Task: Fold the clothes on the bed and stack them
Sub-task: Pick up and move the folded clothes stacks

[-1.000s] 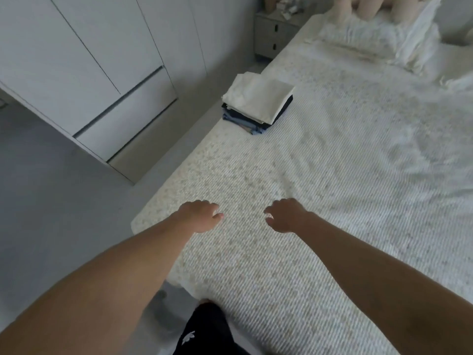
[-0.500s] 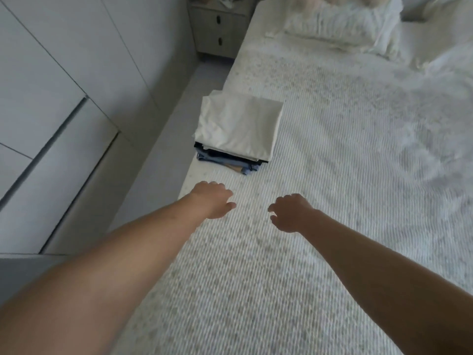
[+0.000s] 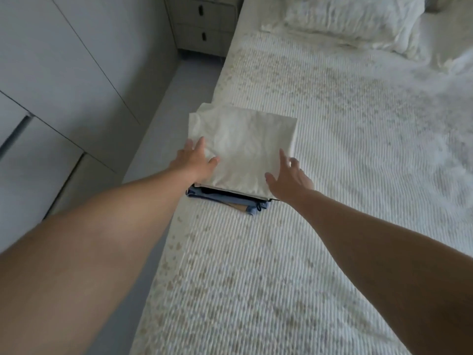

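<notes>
Flanking the stack at the bed's left edge, left hand and right hand spread flat.

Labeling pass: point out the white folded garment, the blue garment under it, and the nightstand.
white folded garment [image 3: 243,147], head view, middle of top face
blue garment [image 3: 225,199], head view, exposed near edge
nightstand [image 3: 202,21], head view, drawer front

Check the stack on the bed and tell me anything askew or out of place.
The blue garment near the bottom pokes out past the folded white top piece at the stack's near right corner, so the edges are not flush. The stack also sits close to the bed's left edge.
</notes>
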